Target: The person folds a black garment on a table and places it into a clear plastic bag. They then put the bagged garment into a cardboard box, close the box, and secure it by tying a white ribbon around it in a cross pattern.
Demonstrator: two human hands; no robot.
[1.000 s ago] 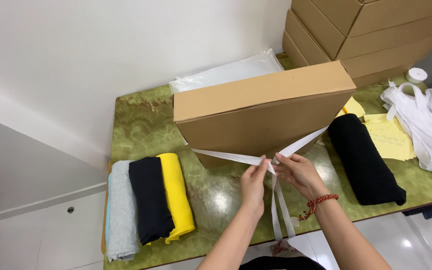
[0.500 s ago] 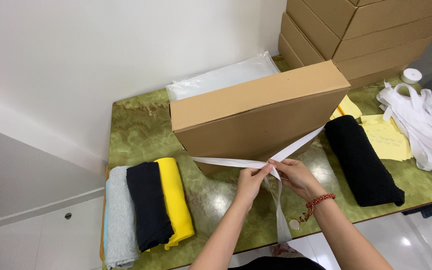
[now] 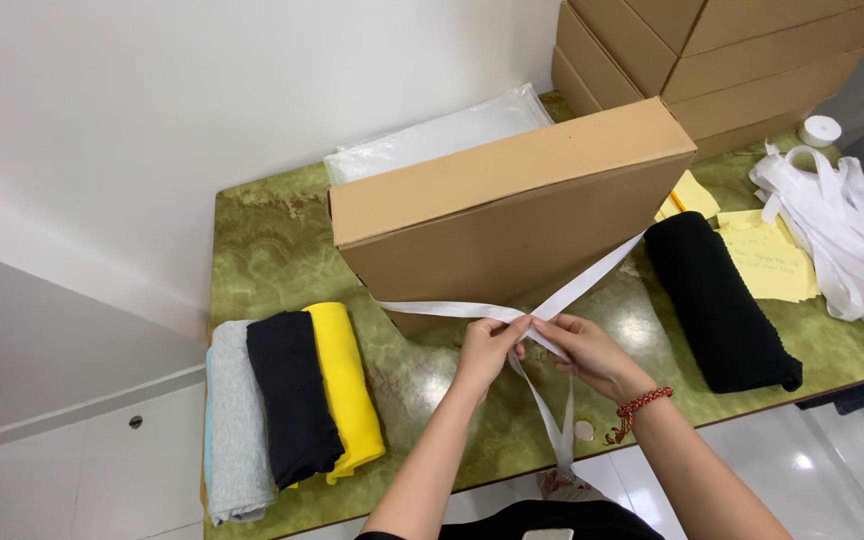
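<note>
both hands pinched white strap (image 3: 572, 285): left hand (image 3: 489, 347), right hand (image 3: 584, 352) touching at crossing, cardboard box (image 3: 512, 215) just beyond.

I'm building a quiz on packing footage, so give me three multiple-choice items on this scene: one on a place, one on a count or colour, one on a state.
1. Where does the single black folded cloth lie relative to the cardboard box?
A. To its right
B. On top of it
C. To its left

2. How many folded cloths lie side by side left of the box?
A. One
B. Three
C. Five

3. What are the left hand and right hand doing?
A. Resting flat on the green table
B. Both pinching the white strap where its ends cross
C. Lifting the box lid

Key: 1 A, the cloth sits right of the box near yellow papers. 2 B, a grey cloth, black cloth and yellow cloth lie together. 3 B, both hands grip the strap in front of the box.
</note>
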